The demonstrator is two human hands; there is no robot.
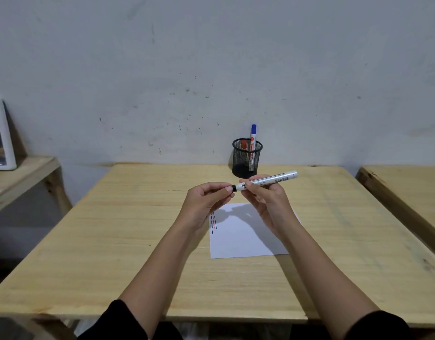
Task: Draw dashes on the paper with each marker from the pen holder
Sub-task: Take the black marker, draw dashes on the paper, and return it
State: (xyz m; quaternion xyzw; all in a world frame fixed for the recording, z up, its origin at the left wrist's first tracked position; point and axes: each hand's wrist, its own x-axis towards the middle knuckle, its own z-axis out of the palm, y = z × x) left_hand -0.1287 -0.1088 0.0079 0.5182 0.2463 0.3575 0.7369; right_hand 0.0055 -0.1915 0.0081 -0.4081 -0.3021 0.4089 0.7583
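Note:
I hold a white marker with a black cap (272,179) level above the table. My right hand (265,195) grips its barrel, and my left hand (206,197) pinches the black cap end. Below the hands lies a white sheet of paper (245,239) with short red, blue and dark dashes near its left edge. A black mesh pen holder (247,159) stands at the table's far edge by the wall. In it stand a blue-capped marker (253,133) and a red-capped marker (244,145).
The wooden table (138,229) runs up to a grey wall. A second wooden table (407,190) sits at the right. A low wooden shelf (22,177) at the left carries a white framed picture (1,136).

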